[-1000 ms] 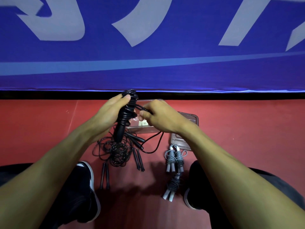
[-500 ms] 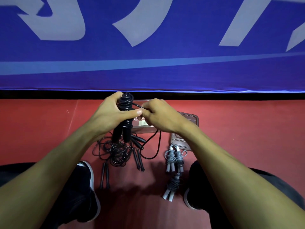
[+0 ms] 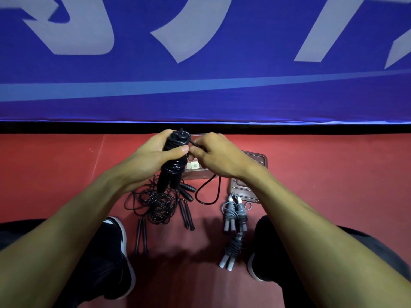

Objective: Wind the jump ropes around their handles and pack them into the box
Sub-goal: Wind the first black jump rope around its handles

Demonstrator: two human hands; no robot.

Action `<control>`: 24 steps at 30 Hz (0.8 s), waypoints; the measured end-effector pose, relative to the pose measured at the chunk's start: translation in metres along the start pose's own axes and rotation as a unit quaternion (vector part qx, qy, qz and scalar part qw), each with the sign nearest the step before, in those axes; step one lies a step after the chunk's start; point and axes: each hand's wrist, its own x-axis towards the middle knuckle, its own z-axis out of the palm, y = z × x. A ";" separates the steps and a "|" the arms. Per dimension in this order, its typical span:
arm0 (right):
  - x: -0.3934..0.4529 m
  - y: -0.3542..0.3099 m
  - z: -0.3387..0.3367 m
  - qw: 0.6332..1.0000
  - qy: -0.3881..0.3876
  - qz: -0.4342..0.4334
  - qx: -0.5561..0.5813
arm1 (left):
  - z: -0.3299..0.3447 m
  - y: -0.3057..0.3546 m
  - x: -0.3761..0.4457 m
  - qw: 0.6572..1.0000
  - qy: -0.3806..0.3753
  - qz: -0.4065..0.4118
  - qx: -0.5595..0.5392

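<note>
A pair of black jump-rope handles (image 3: pixel 171 174) is gripped upright in the left hand (image 3: pixel 153 161), fingers and thumb curled round the coils of black cord already wound about the upper part. Just to the right, the free run of the cord (image 3: pixel 206 194) is pinched between the thumb and fingers of the right hand (image 3: pixel 220 156), and from there it hangs in a slack loop down towards the red floor (image 3: pixel 333 185). The step in hand is judged to be the winding of this rope, with only a short length seemingly left to wrap. The next move calls for the cord to be carried round the handles under light tension and the tail to be tucked beneath a coil so that the bundle holds. On the floor below, a tangle of loose black ropes (image 3: pixel 159 203) with several thin handles is seen unwound, so much of the task is judged to remain. Two grey wound ropes (image 3: pixel 234 211) lie together near the right knee, and a darker wound rope (image 3: pixel 233 250) lies just below them; none is yet packed. The transparent box (image 3: pixel 198 174) sits behind the hands and is largely hidden, so its contents cannot be told, and what may be its lid (image 3: pixel 246 190) lies beside it.
</note>
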 end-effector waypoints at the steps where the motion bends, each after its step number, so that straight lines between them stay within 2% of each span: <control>1: 0.000 0.000 0.000 1.000 0.000 -0.001 -0.004 | 0.000 0.001 -0.001 1.000 0.002 0.011 0.018; 4: 0.000 -0.002 0.001 1.000 0.005 -0.011 -0.006 | 0.002 0.006 -0.002 0.998 0.027 0.043 0.046; 7: -0.001 -0.006 0.001 1.000 0.008 -0.027 -0.001 | 0.004 0.009 -0.003 0.997 0.047 0.058 0.022; 12: -0.001 -0.008 0.002 0.999 -0.004 -0.034 -0.007 | 0.005 0.007 -0.001 0.998 0.045 0.045 0.001; 24: -0.004 -0.011 0.003 0.999 -0.034 -0.025 -0.009 | 0.011 0.011 -0.004 0.993 0.086 0.058 0.054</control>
